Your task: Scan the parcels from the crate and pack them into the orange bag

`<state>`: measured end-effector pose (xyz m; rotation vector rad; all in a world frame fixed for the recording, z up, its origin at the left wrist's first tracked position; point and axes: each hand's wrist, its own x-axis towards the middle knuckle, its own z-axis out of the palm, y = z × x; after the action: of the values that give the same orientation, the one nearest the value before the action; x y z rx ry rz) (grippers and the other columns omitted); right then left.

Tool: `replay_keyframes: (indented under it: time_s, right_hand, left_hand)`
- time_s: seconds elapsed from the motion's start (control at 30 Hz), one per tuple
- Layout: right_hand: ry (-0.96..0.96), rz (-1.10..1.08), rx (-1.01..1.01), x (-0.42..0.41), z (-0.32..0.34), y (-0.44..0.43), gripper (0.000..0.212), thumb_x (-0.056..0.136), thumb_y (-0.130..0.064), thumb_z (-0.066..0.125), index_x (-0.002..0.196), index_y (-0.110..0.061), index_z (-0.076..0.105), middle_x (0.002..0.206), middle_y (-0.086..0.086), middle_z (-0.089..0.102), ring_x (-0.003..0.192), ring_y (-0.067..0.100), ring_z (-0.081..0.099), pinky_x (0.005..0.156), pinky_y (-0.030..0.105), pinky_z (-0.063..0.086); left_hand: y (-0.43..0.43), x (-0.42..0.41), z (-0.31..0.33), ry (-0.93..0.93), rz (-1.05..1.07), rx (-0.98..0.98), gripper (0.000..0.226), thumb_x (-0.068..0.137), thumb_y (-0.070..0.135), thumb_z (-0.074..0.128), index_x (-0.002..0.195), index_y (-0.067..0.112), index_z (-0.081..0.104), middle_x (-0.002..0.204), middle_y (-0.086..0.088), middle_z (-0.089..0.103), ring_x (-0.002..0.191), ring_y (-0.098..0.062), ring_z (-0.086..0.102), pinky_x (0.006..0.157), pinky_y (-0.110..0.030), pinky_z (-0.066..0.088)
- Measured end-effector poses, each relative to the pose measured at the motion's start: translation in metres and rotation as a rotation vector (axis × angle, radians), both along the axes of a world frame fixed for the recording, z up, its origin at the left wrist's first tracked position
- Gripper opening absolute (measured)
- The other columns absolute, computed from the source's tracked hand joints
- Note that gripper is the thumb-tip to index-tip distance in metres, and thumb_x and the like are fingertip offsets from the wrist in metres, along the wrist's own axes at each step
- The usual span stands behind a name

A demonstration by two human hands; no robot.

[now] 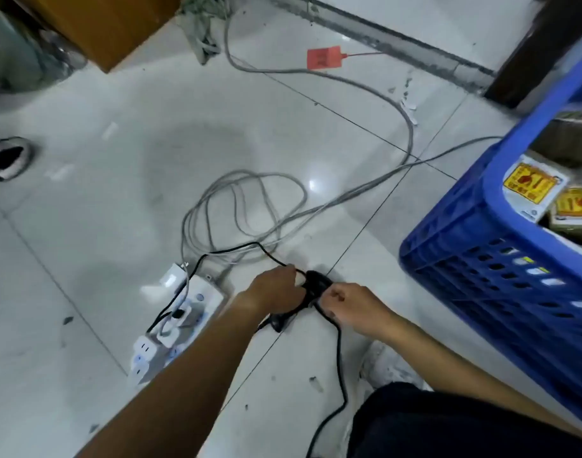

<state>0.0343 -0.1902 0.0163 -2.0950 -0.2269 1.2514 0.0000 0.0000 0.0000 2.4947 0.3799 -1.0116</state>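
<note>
My left grip (276, 289) curls round the black scanner (317, 281) on the floor (117, 200), and my right grip (349, 309) pinches its cable (340, 358). The parcels (530, 190) sit in the crate (481, 276) at three o'clock. A hard tug could yank the cable out of the power strip (184, 325) at nine.

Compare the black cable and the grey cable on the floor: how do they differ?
The black cable is thin; the grey cable is thicker. The left hand and right hand grip the black cable; the grey cable lies untouched. The grey cable loops in a loose coil; the black cable does not. Both run past the power strip.
</note>
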Motion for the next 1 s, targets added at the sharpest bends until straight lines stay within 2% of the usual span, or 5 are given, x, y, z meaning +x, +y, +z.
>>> replay_keyframes:
  time_s: [0.17, 0.5, 0.63, 0.8, 1.0]
  right_hand:
    - [-0.064, -0.044, 0.012, -0.005, -0.011, 0.002, 0.021, 0.098, -0.036, 0.056, 0.101, -0.023, 0.073, 0.096, -0.003, 0.074, 0.089, 0.017, 0.069, 0.081, 0.036, 0.056]
    - [-0.135, -0.043, -0.021, 0.003, 0.001, 0.006, 0.021, 0.099, -0.036, 0.054, 0.099, -0.025, 0.072, 0.099, -0.003, 0.073, 0.091, 0.018, 0.068, 0.076, 0.028, 0.051]
    - [-0.151, -0.02, -0.036, 0.016, 0.025, 0.005, 0.027, 0.098, -0.042, 0.054, 0.106, -0.024, 0.072, 0.102, -0.001, 0.072, 0.091, 0.019, 0.068, 0.081, 0.033, 0.054]
    - [-0.184, -0.071, -0.027, 0.039, 0.065, -0.004, 0.024, 0.097, -0.039, 0.055, 0.108, -0.025, 0.071, 0.104, -0.002, 0.073, 0.097, 0.018, 0.07, 0.088, 0.038, 0.058]
    - [-0.23, -0.204, 0.053, 0.065, 0.137, -0.024, 0.043, 0.093, -0.046, 0.059, 0.131, -0.025, 0.058, 0.108, -0.002, 0.074, 0.1, 0.019, 0.071, 0.094, 0.043, 0.058]
  left_hand:
    - [-0.012, -0.015, -0.026, -0.008, -0.033, 0.072, 0.059, 0.086, 0.041, 0.072, 0.131, 0.011, 0.05, 0.125, -0.01, 0.056, 0.114, -0.031, 0.061, 0.08, -0.033, 0.04]
    - [-0.009, 0.002, -0.018, -0.029, 0.05, 0.001, 0.044, 0.09, 0.031, 0.07, 0.117, 0.009, 0.042, 0.112, -0.014, 0.067, 0.099, -0.034, 0.067, 0.069, -0.035, 0.045]
    - [-0.013, 0.013, 0.008, -0.099, 0.199, -0.094, 0.04, 0.094, 0.026, 0.068, 0.106, 0.01, 0.033, 0.102, -0.015, 0.063, 0.088, -0.035, 0.065, 0.05, -0.034, 0.041]
    - [-0.027, 0.036, 0.062, -0.256, 0.329, -0.178, 0.036, 0.088, 0.026, 0.067, 0.115, 0.013, 0.047, 0.094, -0.007, 0.059, 0.075, -0.028, 0.062, 0.04, -0.028, 0.042]
    - [-0.05, 0.072, 0.143, -0.472, 0.347, -0.267, 0.017, 0.086, 0.033, 0.064, 0.093, 0.019, 0.057, 0.083, -0.007, 0.066, 0.081, -0.034, 0.069, 0.059, -0.037, 0.055]
